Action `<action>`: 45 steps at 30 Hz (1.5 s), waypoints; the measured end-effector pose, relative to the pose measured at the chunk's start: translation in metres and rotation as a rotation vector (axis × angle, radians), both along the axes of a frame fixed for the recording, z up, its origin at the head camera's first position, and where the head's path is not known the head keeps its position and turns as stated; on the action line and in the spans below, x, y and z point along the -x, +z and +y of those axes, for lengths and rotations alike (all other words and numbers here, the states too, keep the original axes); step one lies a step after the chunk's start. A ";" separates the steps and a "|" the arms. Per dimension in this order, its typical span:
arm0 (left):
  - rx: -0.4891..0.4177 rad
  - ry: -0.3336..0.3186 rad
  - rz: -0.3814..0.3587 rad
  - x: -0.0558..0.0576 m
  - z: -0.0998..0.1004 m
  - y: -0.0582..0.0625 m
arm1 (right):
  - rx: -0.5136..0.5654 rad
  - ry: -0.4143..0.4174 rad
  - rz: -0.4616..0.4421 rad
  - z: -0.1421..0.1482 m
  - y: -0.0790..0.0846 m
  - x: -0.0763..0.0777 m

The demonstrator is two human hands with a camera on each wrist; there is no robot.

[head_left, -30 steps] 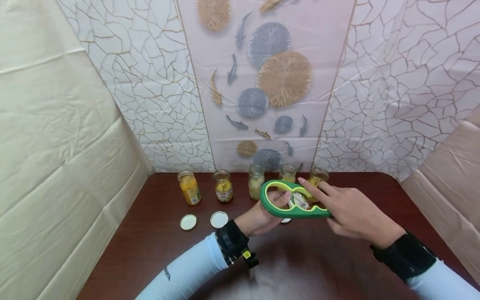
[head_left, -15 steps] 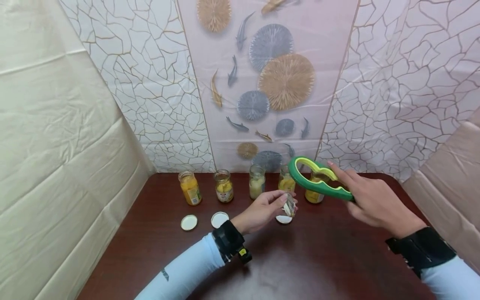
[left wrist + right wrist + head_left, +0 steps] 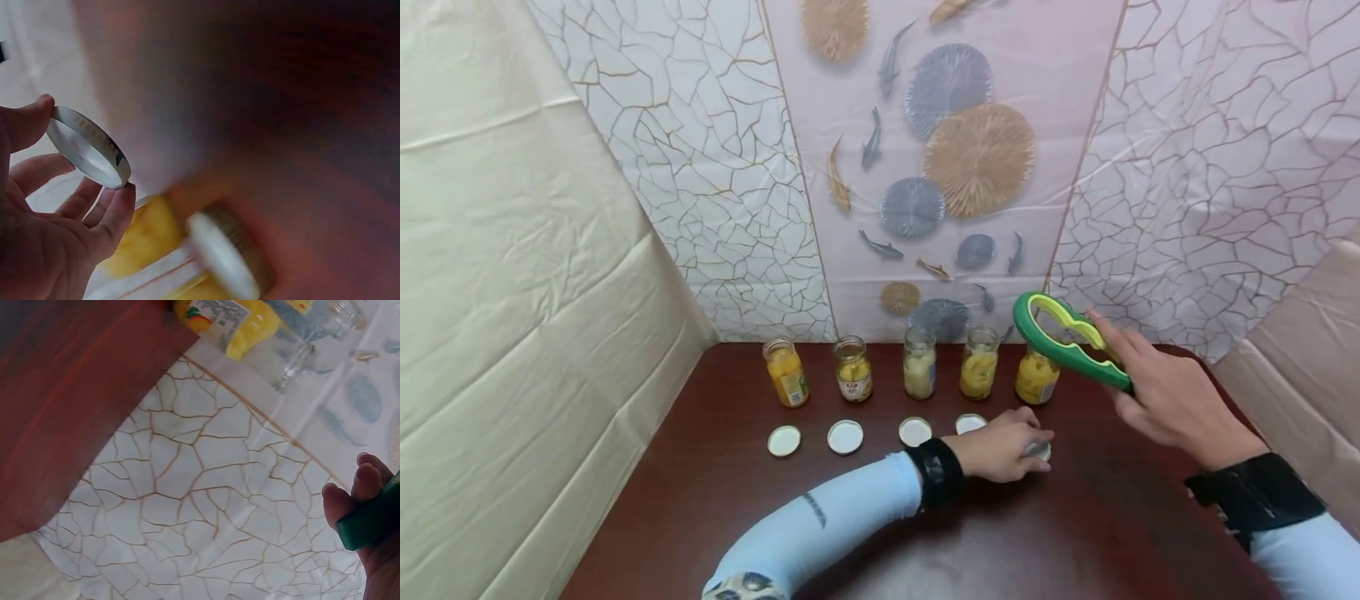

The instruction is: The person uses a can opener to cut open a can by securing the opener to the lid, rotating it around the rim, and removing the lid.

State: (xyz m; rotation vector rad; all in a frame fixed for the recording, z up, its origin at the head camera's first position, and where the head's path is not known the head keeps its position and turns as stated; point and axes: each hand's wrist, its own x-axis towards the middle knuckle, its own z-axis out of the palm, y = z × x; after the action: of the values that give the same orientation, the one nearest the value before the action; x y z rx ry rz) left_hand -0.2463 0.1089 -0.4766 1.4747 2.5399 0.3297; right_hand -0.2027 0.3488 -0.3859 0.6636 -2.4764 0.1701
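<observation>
My left hand [image 3: 1006, 447] pinches a jar lid [image 3: 87, 148] by its rim between thumb and fingers, low over the table in front of the rightmost jar [image 3: 1037, 379]. White inside shows on that lid in the left wrist view. Up on the right, my right hand [image 3: 1180, 404] grips a green jar opener [image 3: 1067, 354] with a lime-coloured inner edge, held in the air and tilted. Another lid [image 3: 225, 253] lies beyond the left hand, blurred. In the right wrist view only the opener's end [image 3: 369, 522] shows among the curled fingers.
Lidless glass jars of yellow or pale fruit stand in a row at the table's back edge, from the leftmost jar [image 3: 786, 373] rightward. Upturned lids, such as the leftmost lid [image 3: 784, 441], lie before them on the dark red table [image 3: 1075, 525]. A patterned cloth [image 3: 925, 250] hangs behind.
The opener came away from the left hand, moving up and right in the right hand. My left hand carried its lid right and down towards the table.
</observation>
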 end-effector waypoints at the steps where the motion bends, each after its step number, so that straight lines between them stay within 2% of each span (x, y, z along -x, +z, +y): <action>1: 0.030 0.004 0.000 0.003 0.005 -0.005 | 0.005 -0.008 -0.009 0.001 -0.002 0.000; 4: 0.079 0.024 0.011 0.012 0.017 -0.017 | 0.009 -0.014 -0.028 0.002 -0.007 -0.002; 6: 0.095 0.032 0.044 0.017 0.024 -0.021 | 0.011 -0.013 -0.032 0.003 -0.011 -0.002; 9: 0.091 0.039 0.080 0.023 0.032 -0.024 | 0.016 -0.016 -0.025 0.004 -0.013 -0.002; 12: 0.087 0.058 0.068 0.027 0.037 -0.025 | 0.022 -0.020 -0.023 0.004 -0.015 -0.003; 20: 0.137 0.123 0.014 0.026 0.049 -0.021 | 0.030 -0.029 -0.017 0.003 -0.018 -0.003; 24: 0.147 0.129 0.020 0.024 0.052 -0.021 | 0.043 -0.035 -0.018 0.003 -0.020 -0.004; 28: 0.115 0.123 0.009 0.021 0.048 -0.022 | 0.065 -0.045 -0.018 0.003 -0.020 -0.005; 33: -0.002 0.121 -0.023 0.015 0.028 -0.019 | 0.086 -0.078 -0.033 0.006 -0.020 -0.005; 36: -0.087 0.124 -0.035 0.009 0.007 -0.016 | 0.095 -0.111 -0.052 0.010 -0.023 -0.006; 41: -0.176 0.134 -0.074 -0.008 -0.041 -0.009 | 0.115 -0.154 -0.066 0.019 -0.029 -0.010; 45: -0.232 0.171 -0.082 -0.024 -0.084 -0.004 | 0.115 -0.171 -0.067 0.022 -0.034 -0.010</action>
State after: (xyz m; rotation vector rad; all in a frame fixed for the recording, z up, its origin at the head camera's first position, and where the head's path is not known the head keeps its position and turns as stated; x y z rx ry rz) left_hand -0.2226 0.0249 -0.4804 1.2856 2.6389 0.7175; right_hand -0.1924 0.3709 -0.4201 0.4024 -2.5501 0.2712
